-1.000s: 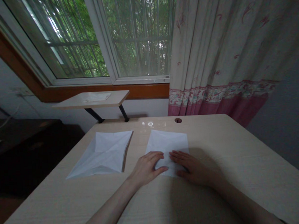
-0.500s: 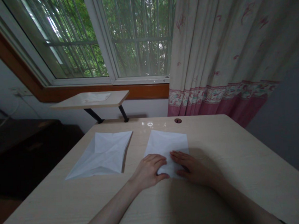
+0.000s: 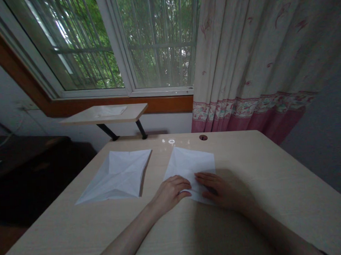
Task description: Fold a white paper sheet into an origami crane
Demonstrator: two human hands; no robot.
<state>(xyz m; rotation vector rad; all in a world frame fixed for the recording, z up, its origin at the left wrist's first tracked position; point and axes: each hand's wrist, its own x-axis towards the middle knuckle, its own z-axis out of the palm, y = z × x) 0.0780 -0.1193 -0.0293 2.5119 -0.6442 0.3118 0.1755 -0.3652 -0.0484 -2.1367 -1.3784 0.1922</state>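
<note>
A white sheet of paper (image 3: 193,162) lies on the light wooden table, its far corners showing beyond my hands. My left hand (image 3: 172,192) rests over its near left part, fingers stretched across the surface and thumb at the near edge. On the near right part lies my right hand (image 3: 218,189), fingers extended flat, thumb apart below them. Between the hands the near edge of the paper looks slightly raised. A second white sheet (image 3: 123,175), creased and with lifted edges, lies to the left, touched by neither hand.
A small raised shelf (image 3: 132,113) on black legs stands at the table's back left with a white paper (image 3: 111,111) on it. A round cable hole (image 3: 203,137) is near the back edge. Behind are a barred window (image 3: 160,48) and a long curtain (image 3: 241,63).
My left thumb has shifted slightly back to the left along the near edge of the paper. The near edge shows more between my hands. The other sheet stays put.
</note>
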